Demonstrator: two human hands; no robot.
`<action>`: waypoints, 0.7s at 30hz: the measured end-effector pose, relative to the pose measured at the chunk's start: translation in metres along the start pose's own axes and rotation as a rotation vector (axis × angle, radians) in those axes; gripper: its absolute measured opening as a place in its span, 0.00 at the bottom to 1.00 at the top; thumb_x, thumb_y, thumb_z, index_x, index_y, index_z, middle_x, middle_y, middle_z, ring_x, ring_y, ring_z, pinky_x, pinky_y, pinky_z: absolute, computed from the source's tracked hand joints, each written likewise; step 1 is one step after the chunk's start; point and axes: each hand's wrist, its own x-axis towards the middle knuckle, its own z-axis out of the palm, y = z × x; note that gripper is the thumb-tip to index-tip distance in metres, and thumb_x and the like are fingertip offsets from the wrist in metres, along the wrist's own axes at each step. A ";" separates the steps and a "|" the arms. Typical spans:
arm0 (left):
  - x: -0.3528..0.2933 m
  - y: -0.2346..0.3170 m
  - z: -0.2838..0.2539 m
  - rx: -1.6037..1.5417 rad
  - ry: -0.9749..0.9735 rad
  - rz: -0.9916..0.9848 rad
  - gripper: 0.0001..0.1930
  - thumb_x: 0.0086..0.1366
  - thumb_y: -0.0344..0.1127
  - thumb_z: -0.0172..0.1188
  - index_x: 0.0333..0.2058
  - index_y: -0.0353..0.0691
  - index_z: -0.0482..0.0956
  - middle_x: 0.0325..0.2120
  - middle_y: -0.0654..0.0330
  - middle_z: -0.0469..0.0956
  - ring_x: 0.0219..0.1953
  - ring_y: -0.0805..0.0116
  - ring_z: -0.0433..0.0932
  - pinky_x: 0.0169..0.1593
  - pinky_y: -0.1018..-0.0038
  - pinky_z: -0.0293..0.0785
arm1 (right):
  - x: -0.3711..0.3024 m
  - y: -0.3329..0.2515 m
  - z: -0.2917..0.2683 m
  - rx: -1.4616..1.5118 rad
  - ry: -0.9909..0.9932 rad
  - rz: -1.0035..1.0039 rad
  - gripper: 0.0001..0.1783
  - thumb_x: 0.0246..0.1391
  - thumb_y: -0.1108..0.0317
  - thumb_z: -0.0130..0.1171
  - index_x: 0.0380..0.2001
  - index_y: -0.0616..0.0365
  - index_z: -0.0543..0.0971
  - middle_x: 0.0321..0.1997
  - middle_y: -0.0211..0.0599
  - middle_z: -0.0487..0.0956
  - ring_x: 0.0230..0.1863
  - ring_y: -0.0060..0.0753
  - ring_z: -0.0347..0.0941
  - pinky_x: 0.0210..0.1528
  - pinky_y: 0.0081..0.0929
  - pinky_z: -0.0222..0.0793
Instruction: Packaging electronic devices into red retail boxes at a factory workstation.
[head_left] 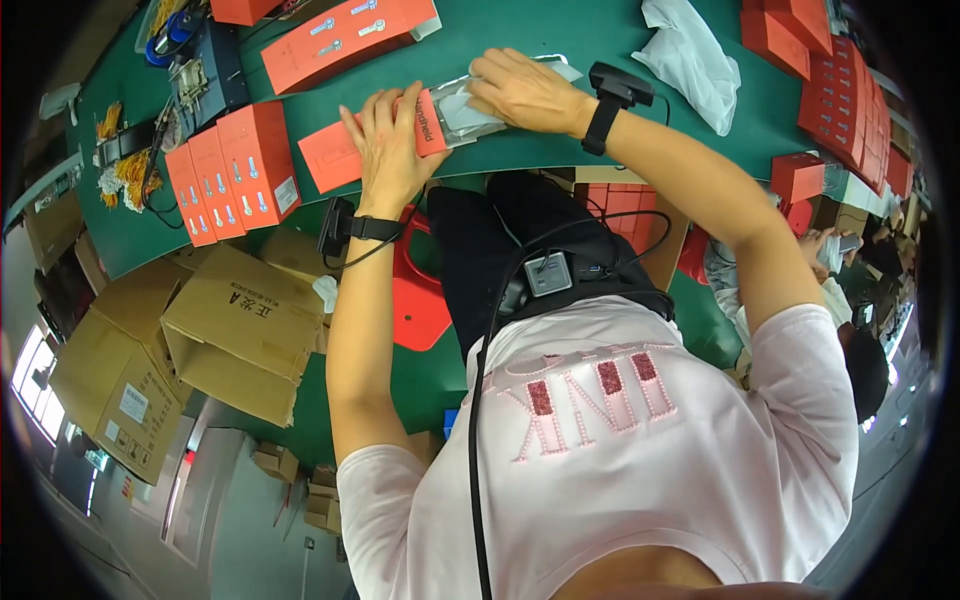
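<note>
A long red box (330,158) lies near the table's front edge. My left hand (388,145) grips it from above, with the fingers curled over its far side. From the box's right end a clear plastic tray (466,122) sticks out, and a pale wrapped thing shows in it. My right hand (522,92) is closed on that tray, its fingertips pressed on the wrapping. How deep the tray reaches into the box is hidden.
On the green table (590,150), several red boxes (240,165) stand at the left. Another red box (345,40) lies behind my hands. A white plastic bag (690,65) lies at the right, near stacked red boxes (845,110). Cardboard cartons (245,330) and a red stool (415,305) are below.
</note>
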 end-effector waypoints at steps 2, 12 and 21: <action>-0.001 0.002 0.000 -0.032 0.012 -0.003 0.50 0.41 0.40 0.81 0.64 0.46 0.66 0.58 0.54 0.67 0.65 0.50 0.61 0.70 0.31 0.39 | 0.002 -0.001 0.007 -0.002 0.183 0.056 0.21 0.51 0.60 0.68 0.44 0.61 0.77 0.52 0.45 0.71 0.55 0.51 0.69 0.66 0.45 0.65; -0.002 0.001 -0.018 -0.028 -0.020 0.003 0.56 0.41 0.39 0.81 0.68 0.44 0.58 0.60 0.52 0.65 0.68 0.47 0.57 0.70 0.31 0.40 | -0.051 0.012 -0.029 0.229 0.476 0.590 0.29 0.61 0.55 0.60 0.59 0.64 0.72 0.59 0.55 0.73 0.58 0.56 0.70 0.65 0.44 0.64; 0.013 -0.006 -0.010 0.018 -0.117 0.077 0.47 0.45 0.48 0.77 0.63 0.44 0.64 0.57 0.55 0.69 0.62 0.51 0.65 0.69 0.32 0.42 | -0.051 -0.038 -0.006 0.989 0.045 0.958 0.38 0.66 0.40 0.50 0.58 0.67 0.76 0.65 0.62 0.69 0.68 0.54 0.63 0.69 0.37 0.60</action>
